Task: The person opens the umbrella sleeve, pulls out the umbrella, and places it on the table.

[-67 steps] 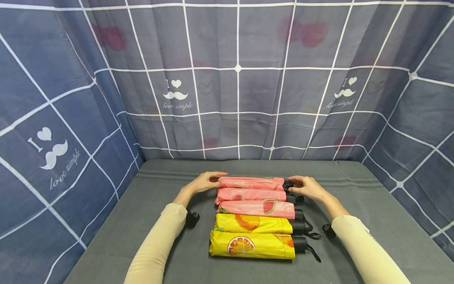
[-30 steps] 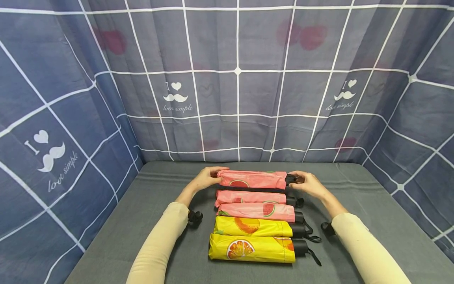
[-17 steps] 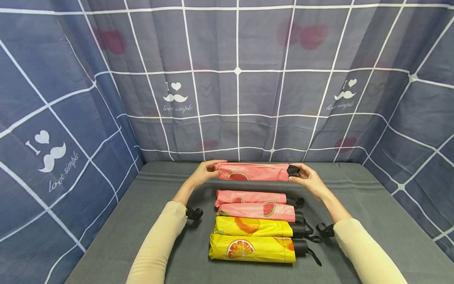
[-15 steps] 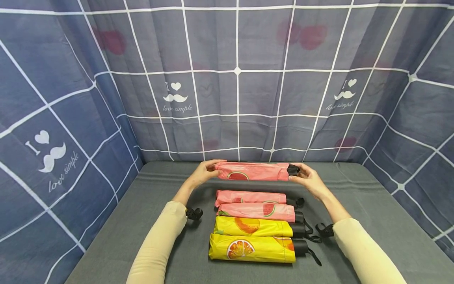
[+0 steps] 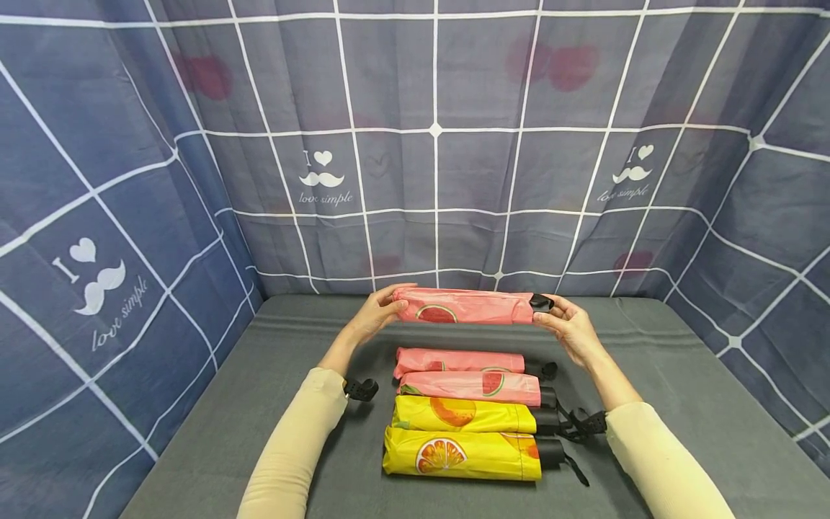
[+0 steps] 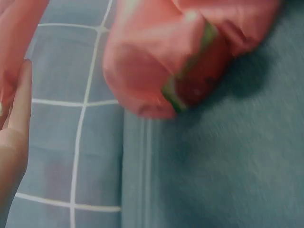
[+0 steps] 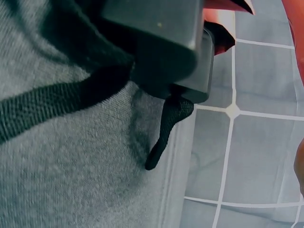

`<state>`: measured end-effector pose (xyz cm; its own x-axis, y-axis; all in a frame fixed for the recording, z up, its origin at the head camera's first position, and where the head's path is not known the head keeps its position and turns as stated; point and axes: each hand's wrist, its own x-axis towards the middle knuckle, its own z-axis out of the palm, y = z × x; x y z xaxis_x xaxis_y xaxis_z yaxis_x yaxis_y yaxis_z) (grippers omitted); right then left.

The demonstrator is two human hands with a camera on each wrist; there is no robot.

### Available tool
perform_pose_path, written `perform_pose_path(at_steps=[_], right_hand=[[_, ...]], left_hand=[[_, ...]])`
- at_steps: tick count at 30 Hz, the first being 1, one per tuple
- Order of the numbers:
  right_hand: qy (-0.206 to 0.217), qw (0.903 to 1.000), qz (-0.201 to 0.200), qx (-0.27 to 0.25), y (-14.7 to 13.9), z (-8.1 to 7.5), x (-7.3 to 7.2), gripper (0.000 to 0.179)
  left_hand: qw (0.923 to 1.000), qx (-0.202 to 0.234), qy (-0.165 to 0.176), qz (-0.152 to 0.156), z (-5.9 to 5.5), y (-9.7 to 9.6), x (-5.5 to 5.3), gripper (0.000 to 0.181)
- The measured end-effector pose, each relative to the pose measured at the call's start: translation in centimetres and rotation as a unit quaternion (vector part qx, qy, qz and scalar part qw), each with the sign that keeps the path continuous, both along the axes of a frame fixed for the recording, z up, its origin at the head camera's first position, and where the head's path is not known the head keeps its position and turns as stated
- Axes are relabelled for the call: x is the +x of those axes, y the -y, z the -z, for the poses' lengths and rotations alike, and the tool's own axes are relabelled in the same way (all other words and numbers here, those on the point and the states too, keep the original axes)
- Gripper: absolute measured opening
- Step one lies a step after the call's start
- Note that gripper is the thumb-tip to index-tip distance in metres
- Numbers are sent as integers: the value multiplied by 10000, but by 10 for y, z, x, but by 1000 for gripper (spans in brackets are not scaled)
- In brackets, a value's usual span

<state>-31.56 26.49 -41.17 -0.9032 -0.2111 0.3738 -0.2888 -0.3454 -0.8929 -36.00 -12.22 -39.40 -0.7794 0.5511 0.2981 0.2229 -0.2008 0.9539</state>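
A pink folded umbrella [image 5: 467, 306] with a watermelon print is held level above the far part of the table, apart from the others. My left hand [image 5: 375, 314] grips its closed fabric end, fingers over the top and thumb at the front. At the black handle end, my right hand [image 5: 570, 328] pinches it between thumb and fingers. In the left wrist view, part of my left hand [image 6: 16, 128] shows at the left edge against the pink fabric. Only a sliver of my right hand [image 7: 299, 166] enters the right wrist view.
Below lie two more pink umbrellas, one farther [image 5: 467, 360] and one nearer [image 5: 454, 386], then a yellow umbrella [image 5: 480, 414] and a nearest yellow one [image 5: 486, 454], handles right. Black wrist straps [image 7: 166, 133] trail from handles. A checked curtain [image 5: 467, 216] rises behind the grey table [image 5: 298, 331].
Both hands took the farthest pink umbrella from the row, lifted it and moved it away toward the curtain. During the last half second it rose slightly more. The other umbrellas stayed put.
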Motion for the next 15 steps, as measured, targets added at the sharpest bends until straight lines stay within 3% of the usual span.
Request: perform_pose_path(at_steps=[4, 15], right_hand=[[52, 9997, -18, -237, 2, 0, 1, 36], [189, 9981, -22, -589, 0, 0, 1, 35]], left_hand=[[9997, 92, 68, 229, -9, -7, 7, 41], [9998, 84, -127, -163, -12, -10, 8, 39]])
